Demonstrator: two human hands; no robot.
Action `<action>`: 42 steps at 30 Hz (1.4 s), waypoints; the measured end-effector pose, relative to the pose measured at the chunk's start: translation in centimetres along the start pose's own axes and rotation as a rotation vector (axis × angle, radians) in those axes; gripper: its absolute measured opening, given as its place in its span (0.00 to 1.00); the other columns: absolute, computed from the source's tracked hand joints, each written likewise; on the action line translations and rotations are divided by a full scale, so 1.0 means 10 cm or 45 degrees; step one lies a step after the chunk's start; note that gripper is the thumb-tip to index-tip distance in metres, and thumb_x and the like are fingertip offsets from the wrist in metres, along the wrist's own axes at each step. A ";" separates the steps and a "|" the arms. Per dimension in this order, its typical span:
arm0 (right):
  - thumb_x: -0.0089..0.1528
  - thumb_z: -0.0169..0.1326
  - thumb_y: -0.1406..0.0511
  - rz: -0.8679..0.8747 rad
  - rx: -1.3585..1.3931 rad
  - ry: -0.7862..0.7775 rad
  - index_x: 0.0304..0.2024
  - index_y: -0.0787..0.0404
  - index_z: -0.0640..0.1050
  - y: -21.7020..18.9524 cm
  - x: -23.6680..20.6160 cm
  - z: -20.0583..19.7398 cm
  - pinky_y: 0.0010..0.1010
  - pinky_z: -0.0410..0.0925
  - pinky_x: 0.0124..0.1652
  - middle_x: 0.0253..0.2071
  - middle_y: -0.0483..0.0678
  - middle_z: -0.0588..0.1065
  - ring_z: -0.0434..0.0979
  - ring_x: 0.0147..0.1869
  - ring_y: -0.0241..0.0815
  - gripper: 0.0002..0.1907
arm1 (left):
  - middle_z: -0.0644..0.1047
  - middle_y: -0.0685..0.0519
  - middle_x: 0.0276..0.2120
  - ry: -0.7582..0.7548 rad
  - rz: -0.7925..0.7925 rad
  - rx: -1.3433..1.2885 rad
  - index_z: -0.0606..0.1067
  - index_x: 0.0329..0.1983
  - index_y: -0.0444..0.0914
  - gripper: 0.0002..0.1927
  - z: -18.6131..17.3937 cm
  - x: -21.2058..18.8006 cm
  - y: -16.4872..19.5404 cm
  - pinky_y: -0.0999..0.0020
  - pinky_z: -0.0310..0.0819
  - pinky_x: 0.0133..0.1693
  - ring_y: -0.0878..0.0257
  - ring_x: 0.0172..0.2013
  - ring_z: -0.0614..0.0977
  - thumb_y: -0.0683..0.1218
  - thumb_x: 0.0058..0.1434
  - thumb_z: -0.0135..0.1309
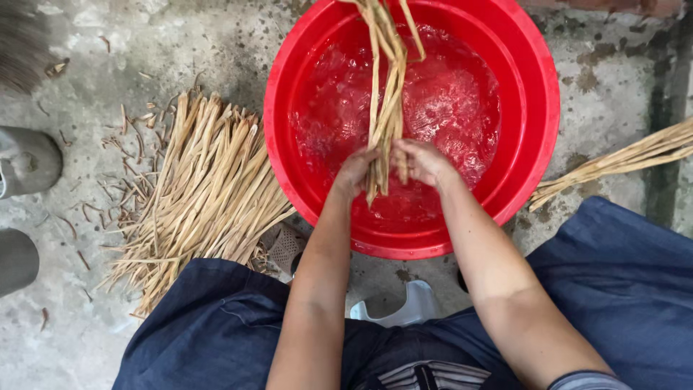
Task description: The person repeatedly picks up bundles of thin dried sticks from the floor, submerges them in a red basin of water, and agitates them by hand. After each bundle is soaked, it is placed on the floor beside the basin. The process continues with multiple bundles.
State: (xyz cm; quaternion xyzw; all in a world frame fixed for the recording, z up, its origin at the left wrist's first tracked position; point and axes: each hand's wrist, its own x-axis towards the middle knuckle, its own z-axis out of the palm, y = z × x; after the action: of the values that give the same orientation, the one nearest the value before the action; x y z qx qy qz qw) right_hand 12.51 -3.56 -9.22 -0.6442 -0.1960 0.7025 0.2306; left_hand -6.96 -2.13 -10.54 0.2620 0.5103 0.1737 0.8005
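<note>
A bundle of long tan dried stalks (388, 87) hangs over a red plastic basin (534, 137) filled with bubbly water. My left hand (355, 172) and my right hand (422, 160) both grip the bundle near its lower end, just above the water at the basin's near side. The stalks reach up past the top edge of the view. My knees in dark blue trousers frame the bottom.
A large pile of the same dried stalks (198, 195) lies on the concrete floor left of the basin. A smaller bunch (621, 162) lies to the right. Loose bits litter the floor. Grey boots (25, 162) stand at the left edge. A white stool (404, 307) shows between my knees.
</note>
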 end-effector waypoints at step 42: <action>0.64 0.53 0.69 0.151 -0.281 -0.213 0.51 0.66 0.76 0.21 -0.11 -0.01 0.31 0.79 0.45 0.40 0.54 0.79 0.82 0.41 0.42 0.14 | 0.83 0.45 0.38 -0.012 -0.163 0.990 0.78 0.51 0.33 0.23 0.05 -0.08 -0.26 0.58 0.78 0.28 0.54 0.34 0.84 0.53 0.59 0.62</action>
State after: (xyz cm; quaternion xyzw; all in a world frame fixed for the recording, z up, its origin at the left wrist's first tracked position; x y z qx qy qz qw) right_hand 12.57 -5.93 -9.54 -0.6152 -0.2522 0.7403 0.0994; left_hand -6.78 -4.77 -11.29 0.5141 0.5495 -0.0842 0.6531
